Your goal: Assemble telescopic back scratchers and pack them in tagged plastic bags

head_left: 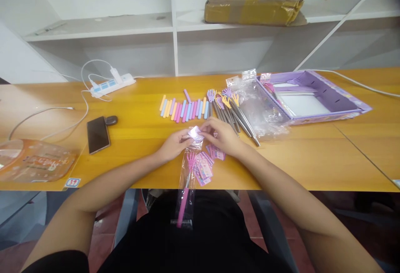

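My left hand (175, 144) pinches the top end of a clear plastic bag (180, 181). In the bag lies a pink back scratcher (184, 200), its claw toward my hands and its handle hanging past the table edge. My right hand (223, 135) is closed on the right side of a small shiny card (194, 133) at the bag's mouth. Whether the card is inside the bag, I cannot tell. Just below my right hand, several printed pink cards (203, 168) lie in a loose pile. Beyond my hands is a row of coloured handle sleeves (187, 110).
More back scratchers (234, 110) with metal rods lie by a heap of clear bags (259, 106). A purple box (331, 117) stands at right. At left are a power strip (114, 85), a phone (98, 135) and an orange translucent bag (37, 160). A taped carton (253, 6) sits on the shelf.
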`<state>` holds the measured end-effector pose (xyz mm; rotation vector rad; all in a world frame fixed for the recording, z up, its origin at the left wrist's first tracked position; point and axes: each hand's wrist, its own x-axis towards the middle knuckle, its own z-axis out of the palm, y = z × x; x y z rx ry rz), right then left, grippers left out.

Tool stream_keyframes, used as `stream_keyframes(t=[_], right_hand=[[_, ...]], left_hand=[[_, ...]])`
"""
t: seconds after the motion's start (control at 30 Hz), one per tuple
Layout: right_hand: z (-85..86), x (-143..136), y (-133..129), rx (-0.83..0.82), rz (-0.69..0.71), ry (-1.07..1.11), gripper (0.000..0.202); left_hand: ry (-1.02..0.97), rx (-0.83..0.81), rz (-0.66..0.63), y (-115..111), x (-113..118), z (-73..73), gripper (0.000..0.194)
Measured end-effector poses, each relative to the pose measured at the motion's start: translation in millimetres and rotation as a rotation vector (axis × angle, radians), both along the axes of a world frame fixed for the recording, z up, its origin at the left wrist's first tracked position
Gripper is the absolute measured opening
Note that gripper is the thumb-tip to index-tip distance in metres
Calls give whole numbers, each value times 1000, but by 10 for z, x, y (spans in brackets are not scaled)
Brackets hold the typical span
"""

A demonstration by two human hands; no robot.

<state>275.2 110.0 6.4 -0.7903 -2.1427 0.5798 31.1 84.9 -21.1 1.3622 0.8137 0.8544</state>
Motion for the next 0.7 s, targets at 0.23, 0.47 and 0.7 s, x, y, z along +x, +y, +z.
stream_keyframes(t=[0.23, 0.47, 0.7], right_hand=[[9, -3, -4, -14, 44, -44, 19], [5, -11, -11, -42, 24, -26, 25], [-6, -22, -4, -156, 24, 45, 23]], left_hand=[[8, 18, 4, -6, -4, 11, 43], [-11, -20, -2, -8, -6, -6, 46], [-32, -34, 4, -18, 4, 14, 41]])
